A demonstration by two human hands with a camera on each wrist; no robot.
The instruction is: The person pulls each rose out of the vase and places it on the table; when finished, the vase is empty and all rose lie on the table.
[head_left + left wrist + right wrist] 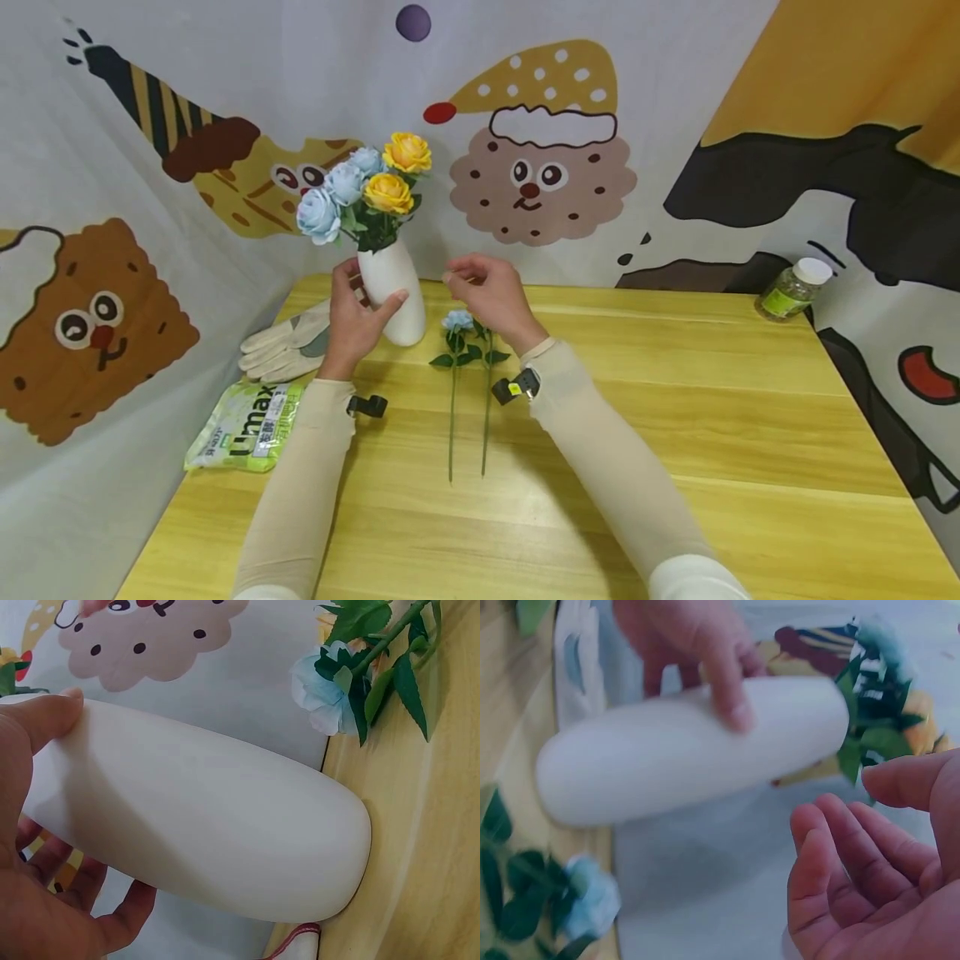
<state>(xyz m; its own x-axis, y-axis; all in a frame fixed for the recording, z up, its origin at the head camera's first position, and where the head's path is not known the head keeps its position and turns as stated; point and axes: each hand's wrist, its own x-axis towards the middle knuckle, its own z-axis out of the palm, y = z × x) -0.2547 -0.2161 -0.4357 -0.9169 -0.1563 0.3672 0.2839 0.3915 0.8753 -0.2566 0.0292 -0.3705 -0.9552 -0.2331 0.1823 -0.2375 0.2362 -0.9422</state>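
My left hand (357,321) grips a white vase (393,293), thumb on the near side and fingers round the left. The vase leans slightly, its base at the tabletop. Light blue roses (318,215) and yellow roses (388,193) stand in its mouth. To the right of the vase, my right hand (491,296) is raised with loosely bent fingers and holds nothing. In the right wrist view, a gap shows between thumb and fingertips (810,817). Below this hand, a blue rose (457,320) and a second green stem (486,417) lie side by side; the hand hides the second one's head.
Left of the vase lie a pale work glove (288,343) and a green-and-white plastic packet (243,427). A lidded jar (793,289) stands at the far right corner of the wooden table (675,400). A cartoon-printed cloth (300,50) hangs right behind the table.
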